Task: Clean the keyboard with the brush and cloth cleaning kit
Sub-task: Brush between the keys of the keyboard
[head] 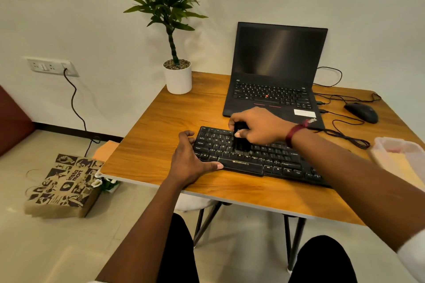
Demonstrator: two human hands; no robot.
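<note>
A black keyboard [271, 161] lies on the wooden table [174, 117], angled towards the lower right. My right hand [257, 126] grips a black brush [241, 142], whose bristles touch the keys of the keyboard's left half. My left hand [190, 156] holds the keyboard's left end, fingers curled over the far corner and thumb pressed along the front edge. A pale, blurred cloth-like item [400, 156] lies at the table's right edge.
An open black laptop [276, 71] stands behind the keyboard. A black mouse [362, 112] and tangled cables [345, 138] lie to its right. A white potted plant [178, 76] occupies the table's far left corner. A paper bag [64, 186] sits on the floor.
</note>
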